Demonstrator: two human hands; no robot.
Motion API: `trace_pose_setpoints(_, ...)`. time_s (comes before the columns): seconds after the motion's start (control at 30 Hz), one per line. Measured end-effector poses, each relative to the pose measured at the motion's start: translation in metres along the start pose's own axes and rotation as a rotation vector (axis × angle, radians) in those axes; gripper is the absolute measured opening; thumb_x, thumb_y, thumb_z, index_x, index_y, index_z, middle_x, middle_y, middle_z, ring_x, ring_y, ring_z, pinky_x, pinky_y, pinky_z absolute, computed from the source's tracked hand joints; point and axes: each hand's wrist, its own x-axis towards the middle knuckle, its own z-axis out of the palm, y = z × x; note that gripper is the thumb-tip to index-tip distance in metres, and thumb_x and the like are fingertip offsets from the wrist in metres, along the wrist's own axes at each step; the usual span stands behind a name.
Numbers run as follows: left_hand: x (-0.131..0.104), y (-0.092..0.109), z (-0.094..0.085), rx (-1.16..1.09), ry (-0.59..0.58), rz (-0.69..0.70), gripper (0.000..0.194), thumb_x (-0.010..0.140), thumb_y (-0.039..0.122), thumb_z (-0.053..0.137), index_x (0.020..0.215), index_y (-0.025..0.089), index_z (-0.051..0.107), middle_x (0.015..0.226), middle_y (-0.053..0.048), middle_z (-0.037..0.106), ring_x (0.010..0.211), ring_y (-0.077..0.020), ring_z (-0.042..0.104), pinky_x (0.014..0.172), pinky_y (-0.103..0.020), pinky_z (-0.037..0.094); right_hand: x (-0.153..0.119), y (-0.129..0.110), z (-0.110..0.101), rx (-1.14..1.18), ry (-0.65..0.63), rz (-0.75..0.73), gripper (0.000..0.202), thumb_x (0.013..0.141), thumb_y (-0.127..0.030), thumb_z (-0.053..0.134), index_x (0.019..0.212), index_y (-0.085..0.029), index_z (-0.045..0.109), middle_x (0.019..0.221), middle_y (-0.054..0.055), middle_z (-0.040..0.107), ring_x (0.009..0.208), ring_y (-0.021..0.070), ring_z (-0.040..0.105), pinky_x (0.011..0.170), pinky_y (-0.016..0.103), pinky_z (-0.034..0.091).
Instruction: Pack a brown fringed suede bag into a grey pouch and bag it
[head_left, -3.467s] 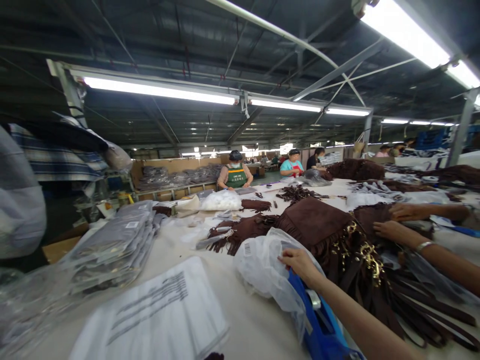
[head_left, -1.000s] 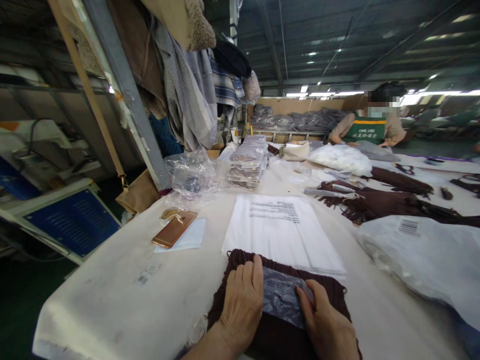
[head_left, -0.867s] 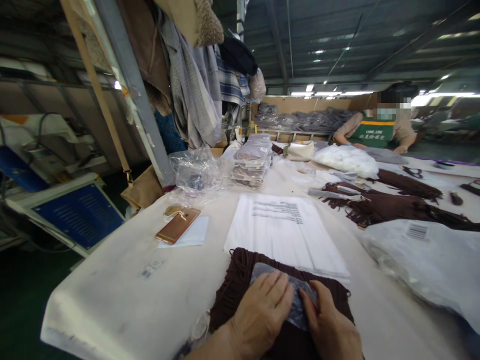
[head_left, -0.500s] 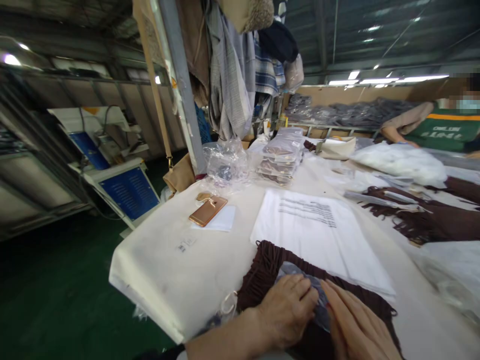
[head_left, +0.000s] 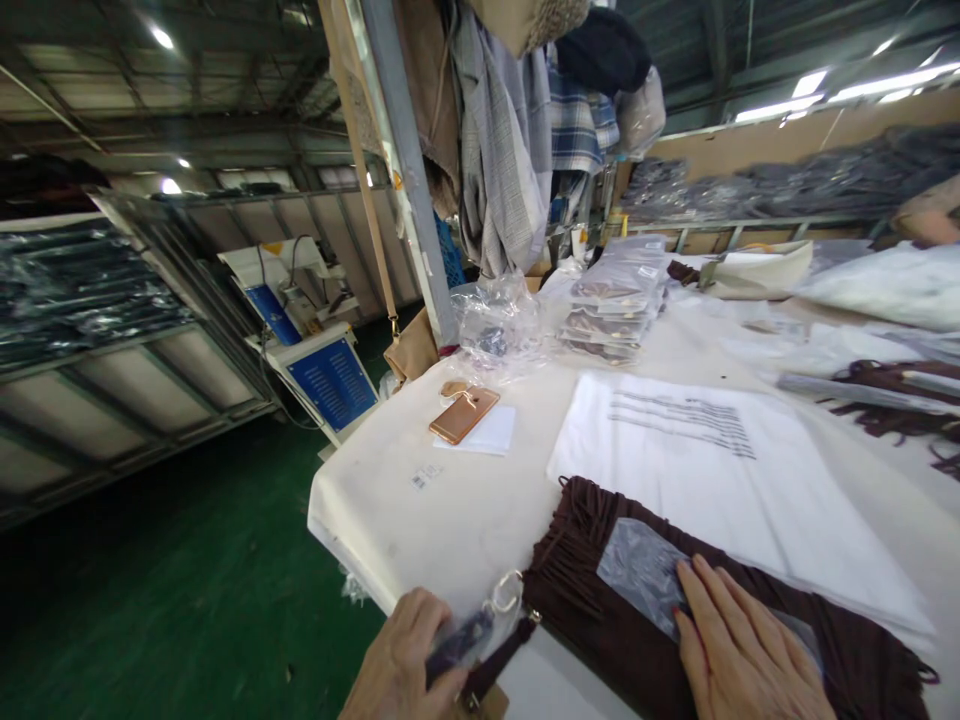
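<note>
A dark brown fringed suede bag [head_left: 600,610] lies flat at the near edge of the white table [head_left: 450,510]. A small clear plastic packet [head_left: 641,575] rests on top of it. My right hand [head_left: 746,655] lies flat and open on the packet and the bag, fingers spread. My left hand [head_left: 409,665] is at the table's near edge, fingers closed on the bag's brown strap [head_left: 491,665] by its metal ring [head_left: 506,592].
A stack of white printed plastic bags [head_left: 712,460] lies just beyond the brown bag. A rose-gold phone [head_left: 463,414] rests on white paper. Packed grey pouches [head_left: 615,300] and crumpled plastic [head_left: 499,325] sit farther back. Hanging clothes [head_left: 510,140] and a blue machine [head_left: 326,380] stand left.
My left hand has left the packet and moved to the near table edge, taking hold of the strap. My right hand has flattened on the packet. The view has swung left.
</note>
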Motion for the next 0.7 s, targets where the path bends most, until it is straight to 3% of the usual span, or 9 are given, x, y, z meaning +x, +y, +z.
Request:
trace_pose_setpoints(0.17,0.008,0.001,-0.007,0.172,-0.077,-0.076,0.011,0.072,0.008,0.053,0.075,0.018,0.052,0.084,-0.002,0.058,0.083,-0.0180,0.057,0.074,-0.029,0.047,0.005,-0.001,-0.006,-0.041,0.045,-0.045,0.048,0.086,-0.021,0.034,0.132,-0.011,0.044,0.123,0.014,0.058,0.113,0.0303,0.052,0.090,0.047,0.041)
trace_pose_setpoints(0.23,0.017,-0.006,-0.012,0.317,0.054,-0.028,0.010,0.077,0.010,0.051,0.080,0.017,0.055,0.086,-0.005,0.060,0.084,-0.0213,0.058,0.075,-0.035,0.048,0.007,-0.003,-0.007,-0.082,0.084,-0.071,0.047,0.086,-0.020,0.034,0.130,-0.009,0.044,0.121,0.015,0.059,0.110,0.0309,0.054,0.089,0.046,0.042)
trace_pose_setpoints(0.33,0.025,-0.019,-0.012,0.512,0.358,0.203,0.025,0.081,0.014,0.047,0.105,0.015,0.056,0.101,-0.010,0.062,0.094,-0.0256,0.058,0.080,-0.041,0.047,0.010,-0.006,-0.007,-0.107,0.110,-0.080,0.046,0.085,-0.019,0.035,0.129,-0.008,0.045,0.119,0.015,0.060,0.109,0.0307,0.055,0.088,0.045,0.042)
trace_pose_setpoints(0.4,0.025,-0.024,-0.008,0.555,0.471,0.353,0.032,0.084,0.014,0.044,0.115,0.016,0.053,0.107,-0.010,0.062,0.099,-0.0257,0.058,0.083,-0.040,0.046,0.012,-0.007,-0.007,-0.113,0.122,-0.071,0.044,0.085,-0.019,0.035,0.126,-0.006,0.047,0.118,0.017,0.060,0.109,0.0311,0.055,0.088,0.045,0.042)
trace_pose_setpoints(0.47,0.022,-0.025,-0.003,0.463,0.534,0.352,0.029,0.086,0.020,0.043,0.112,0.019,0.056,0.106,-0.010,0.064,0.099,-0.0262,0.058,0.083,-0.040,0.046,0.012,-0.008,-0.008,-0.120,0.138,-0.066,0.042,0.086,-0.020,0.036,0.123,-0.005,0.048,0.118,0.018,0.060,0.108,0.0314,0.055,0.089,0.046,0.041)
trace_pose_setpoints(0.53,0.018,-0.019,0.000,0.174,0.476,0.145,0.025,0.086,0.033,0.046,0.100,0.019,0.061,0.094,-0.009,0.066,0.088,-0.0258,0.062,0.076,-0.038,0.049,0.013,-0.009,-0.009,-0.123,0.157,-0.053,0.043,0.086,-0.022,0.036,0.125,-0.006,0.047,0.118,0.018,0.060,0.108,0.0308,0.055,0.090,0.045,0.041)
trace_pose_setpoints(0.63,0.024,-0.002,-0.002,-0.603,0.154,-0.440,0.037,0.078,0.054,0.054,0.082,0.017,0.058,0.072,-0.008,0.065,0.057,-0.0187,0.060,0.049,-0.027,0.045,0.013,-0.010,-0.010,-0.127,0.149,-0.046,0.042,0.087,-0.022,0.035,0.125,-0.008,0.046,0.119,0.016,0.060,0.109,0.0294,0.054,0.091,0.044,0.040)
trace_pose_setpoints(0.7,0.036,0.009,-0.007,-1.036,0.030,-0.781,0.042,0.074,0.057,0.058,0.075,0.015,0.055,0.072,-0.010,0.066,0.047,-0.0123,0.054,0.039,-0.019,0.035,0.013,-0.010,-0.011,-0.133,0.152,-0.049,0.039,0.088,-0.022,0.035,0.122,-0.007,0.049,0.117,0.017,0.061,0.109,0.0296,0.055,0.091,0.043,0.040)
